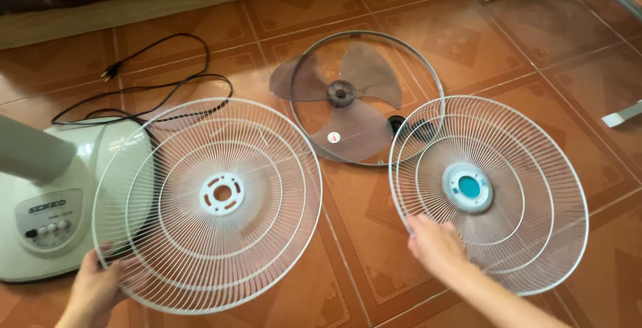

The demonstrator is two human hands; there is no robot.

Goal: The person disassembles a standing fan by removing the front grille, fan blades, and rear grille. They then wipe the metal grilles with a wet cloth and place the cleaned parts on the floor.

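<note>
Left hand (93, 288) pinches lower-left rim of white round wire fan guard with ring hub (207, 204), which lies partly over white fan base (40, 221) on tiled floor (361, 234). Right hand (435, 244) grips lower-left rim of 2nd white wire guard with blue centre cap (488, 191), fingers curled through wires. Both guards probably light, springy, easy to bend; outer rim is best hold. Translucent grey 3-blade fan propeller (344, 104) lies inside thin metal ring (428, 67), between guards.

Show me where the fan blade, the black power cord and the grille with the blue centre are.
Fan blade (341, 93): head view, on its dark hub.
Black power cord (160, 87): head view, on its looped middle stretch.
Grille with the blue centre (469, 187): head view, on the blue cap.
</note>
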